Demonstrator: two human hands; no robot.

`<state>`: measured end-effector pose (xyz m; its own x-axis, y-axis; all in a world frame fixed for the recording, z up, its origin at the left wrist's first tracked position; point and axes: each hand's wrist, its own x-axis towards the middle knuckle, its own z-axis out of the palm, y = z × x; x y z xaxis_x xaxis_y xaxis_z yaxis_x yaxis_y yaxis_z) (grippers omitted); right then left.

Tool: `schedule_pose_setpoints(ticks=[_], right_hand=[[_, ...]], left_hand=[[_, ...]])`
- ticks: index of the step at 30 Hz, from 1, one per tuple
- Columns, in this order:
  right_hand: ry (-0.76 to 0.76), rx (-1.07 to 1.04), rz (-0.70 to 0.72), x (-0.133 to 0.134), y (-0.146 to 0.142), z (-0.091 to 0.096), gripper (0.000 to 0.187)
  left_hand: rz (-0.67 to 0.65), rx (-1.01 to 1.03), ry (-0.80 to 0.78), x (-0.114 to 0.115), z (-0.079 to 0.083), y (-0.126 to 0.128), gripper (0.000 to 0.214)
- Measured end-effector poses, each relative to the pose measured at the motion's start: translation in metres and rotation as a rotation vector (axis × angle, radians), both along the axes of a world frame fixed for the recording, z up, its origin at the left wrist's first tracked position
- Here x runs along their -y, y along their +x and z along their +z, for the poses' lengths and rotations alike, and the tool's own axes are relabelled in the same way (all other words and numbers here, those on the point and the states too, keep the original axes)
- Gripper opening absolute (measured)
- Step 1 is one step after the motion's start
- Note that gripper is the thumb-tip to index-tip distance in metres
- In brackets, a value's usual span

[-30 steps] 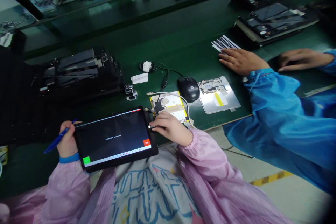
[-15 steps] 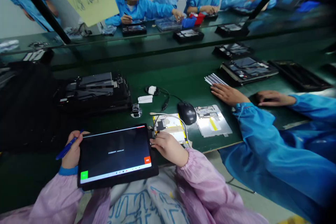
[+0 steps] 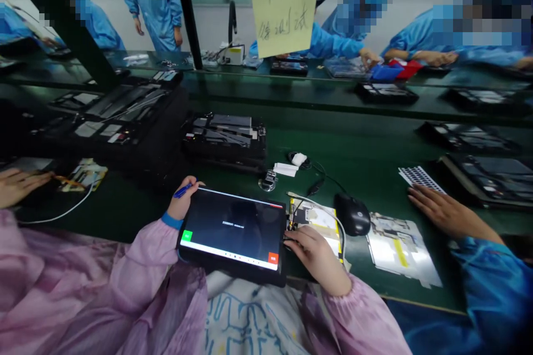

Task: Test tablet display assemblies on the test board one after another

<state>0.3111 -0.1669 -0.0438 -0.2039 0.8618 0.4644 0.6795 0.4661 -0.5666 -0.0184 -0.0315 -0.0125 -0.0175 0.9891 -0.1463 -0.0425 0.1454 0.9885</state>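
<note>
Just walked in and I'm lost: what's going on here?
The person's left hand holds a lit tablet and a blue pen; the right hand is at the tablet's right edge, its grip unclear. A black mouse lies farther right on the green bench, and a co-worker's hand rests at a patterned sheet.
</note>
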Motion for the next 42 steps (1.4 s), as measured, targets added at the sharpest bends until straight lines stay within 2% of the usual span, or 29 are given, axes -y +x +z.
schedule_pose_setpoints(ticks=[6, 12, 21, 24, 26, 30, 32, 33, 35, 37, 38, 40, 42], right_hand=[[0.017, 0.082, 0.034, 0.002, 0.002, 0.004, 0.020], [0.024, 0.184, 0.080, -0.003, 0.005, 0.008, 0.018], [-0.053, 0.097, 0.122, -0.008, 0.004, 0.019, 0.008], [-0.095, -0.003, 0.058, -0.009, 0.009, 0.022, 0.007], [-0.158, -0.119, -0.039, -0.015, 0.015, 0.021, 0.009], [-0.311, -0.592, -0.300, -0.040, 0.021, 0.019, 0.026], [-0.354, -0.807, -0.331, -0.051, 0.015, 0.024, 0.035], [-0.351, -0.844, -0.326, -0.052, 0.008, 0.028, 0.039], [-0.280, -0.751, -0.292, -0.046, -0.013, 0.040, 0.047], [-0.132, -0.482, -0.195, -0.028, -0.046, 0.052, 0.051], [-0.078, -0.317, -0.067, -0.017, -0.065, 0.056, 0.049], [-0.040, -0.023, 0.289, 0.005, -0.107, 0.059, 0.054], [-0.044, 0.169, 0.474, 0.019, -0.144, 0.055, 0.056]], left_hand=[[-0.020, 0.067, 0.029, -0.002, -0.008, 0.000, 0.040], [-0.016, 0.047, 0.036, -0.003, -0.009, 0.001, 0.037], [-0.055, 0.065, 0.026, 0.001, -0.011, 0.002, 0.039], [-0.039, 0.074, 0.027, 0.001, -0.011, 0.002, 0.040], [-0.029, 0.095, 0.016, 0.001, -0.012, 0.003, 0.040], [-0.038, 0.137, -0.004, 0.003, -0.009, 0.004, 0.039], [-0.051, 0.152, -0.013, 0.005, -0.007, 0.004, 0.039], [-0.053, 0.161, -0.020, 0.006, -0.006, 0.005, 0.039], [-0.046, 0.177, -0.033, 0.008, -0.006, 0.005, 0.040], [-0.039, 0.180, -0.035, 0.009, -0.007, 0.005, 0.040], [-0.041, 0.181, -0.032, 0.009, -0.008, 0.005, 0.039], [-0.057, 0.187, -0.019, 0.009, -0.011, 0.005, 0.039], [-0.072, 0.203, -0.001, 0.009, -0.013, 0.004, 0.038]])
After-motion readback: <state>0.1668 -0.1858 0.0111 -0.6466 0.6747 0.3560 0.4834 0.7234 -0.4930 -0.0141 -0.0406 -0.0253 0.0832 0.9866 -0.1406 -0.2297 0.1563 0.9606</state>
